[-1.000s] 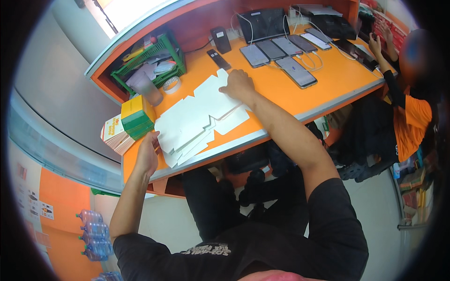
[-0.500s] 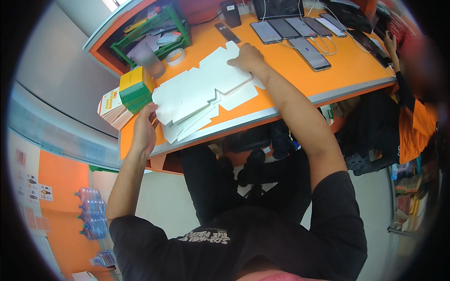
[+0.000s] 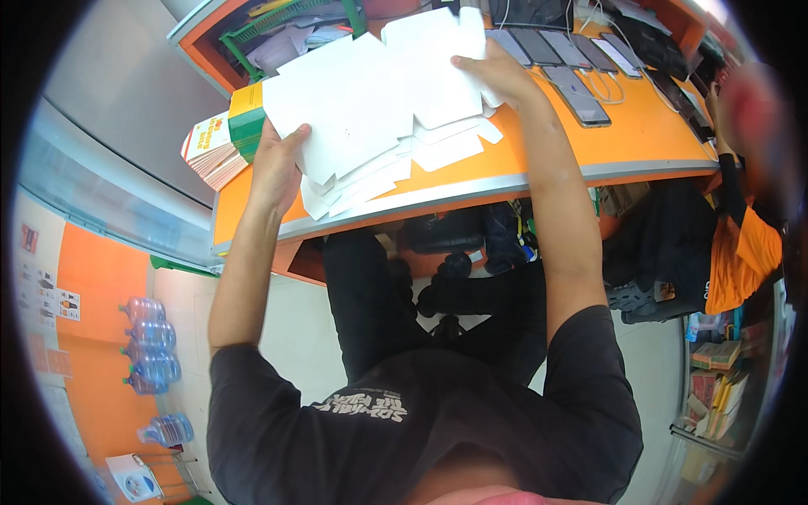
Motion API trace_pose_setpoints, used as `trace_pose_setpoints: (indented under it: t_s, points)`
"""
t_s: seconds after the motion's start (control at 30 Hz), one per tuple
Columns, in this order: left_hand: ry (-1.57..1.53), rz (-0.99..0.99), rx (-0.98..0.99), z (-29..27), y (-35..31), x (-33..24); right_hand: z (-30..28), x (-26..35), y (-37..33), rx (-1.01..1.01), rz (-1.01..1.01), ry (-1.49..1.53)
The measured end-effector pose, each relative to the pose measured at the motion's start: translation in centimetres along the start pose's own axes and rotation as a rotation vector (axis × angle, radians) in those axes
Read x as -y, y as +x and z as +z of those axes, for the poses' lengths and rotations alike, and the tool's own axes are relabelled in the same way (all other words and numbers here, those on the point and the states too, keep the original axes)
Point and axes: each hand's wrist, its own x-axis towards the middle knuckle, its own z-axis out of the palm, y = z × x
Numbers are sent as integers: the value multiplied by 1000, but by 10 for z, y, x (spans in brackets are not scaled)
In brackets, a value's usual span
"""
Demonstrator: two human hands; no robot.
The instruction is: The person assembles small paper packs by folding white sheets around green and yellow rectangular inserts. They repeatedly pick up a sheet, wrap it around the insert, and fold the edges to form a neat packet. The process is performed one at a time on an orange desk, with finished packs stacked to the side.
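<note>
A flat white cardboard box blank (image 3: 358, 97) with cut flaps is held up over the desk, between my two hands. My left hand (image 3: 276, 172) grips its left edge, thumb on top and fingers underneath. On the far right part of the blank, my right hand (image 3: 505, 76) has its thumb on the upper face, and its other fingers are mostly hidden. More white box blanks (image 3: 454, 149) lie fanned out below on the orange desk (image 3: 572, 151), close to its front edge. How many blanks my hands hold is hard to make out.
Left of the blanks stand a yellow-and-green block (image 3: 247, 122) and a stack of booklets (image 3: 209, 150). A green basket (image 3: 252, 38) with papers is behind. Several phones (image 3: 576, 94) with white cables lie at the back right. A co-worker in an orange top (image 3: 745, 261) sits at right.
The top blank has come up off the pile, held in both hands, and now hides the tape roll and the cup. My left thumb has moved onto its upper face.
</note>
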Motion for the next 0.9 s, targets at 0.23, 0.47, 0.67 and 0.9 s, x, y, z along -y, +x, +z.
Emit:
trace_pose_setpoints:
  t_s: [0.23, 0.47, 0.67, 0.9]
  points:
    - [126, 398, 80, -11, 1, 14, -25, -6, -33, -185, -490, 236]
    - [125, 397, 104, -27, 3, 46, -26, -13, -87, -248, -474, 253]
    - [44, 436, 99, -27, 7, 40, -21, 14, -102, -248, -396, 226]
    - [267, 412, 47, -14, 16, 51, -12, -8, -85, -188, -196, 272]
